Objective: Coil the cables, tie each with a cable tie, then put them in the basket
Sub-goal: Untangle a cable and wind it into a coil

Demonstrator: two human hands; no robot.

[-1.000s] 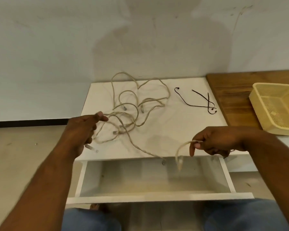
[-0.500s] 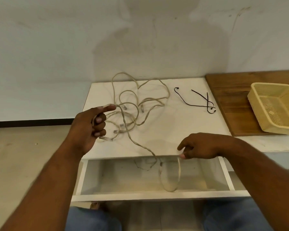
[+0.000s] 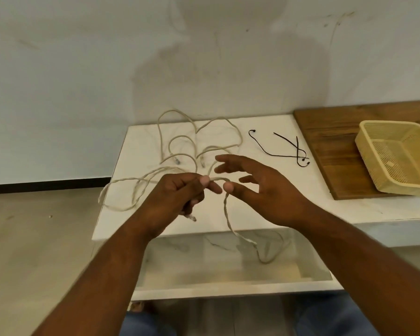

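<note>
A tangle of beige cables (image 3: 192,141) lies on the white tabletop (image 3: 252,202), with one loop hanging over its left edge. My left hand (image 3: 177,200) is shut on one beige cable; a plug end sticks out below the fist. My right hand (image 3: 260,187) is right beside it with fingers spread, its thumb touching the same cable, which drops from there into the open drawer (image 3: 228,267). Black cable ties (image 3: 286,151) lie crossed on the table behind my right hand. A yellow mesh basket (image 3: 398,154) stands at the far right.
The basket rests on a wooden board (image 3: 325,151) to the right of the white top. The drawer stands pulled out below the table's front edge, above my knees. A plain wall runs behind; floor lies to the left.
Both hands have come together over the table's front middle. My right hand has let go of the cable and opened its fingers. The cable's slack now hangs into the drawer.
</note>
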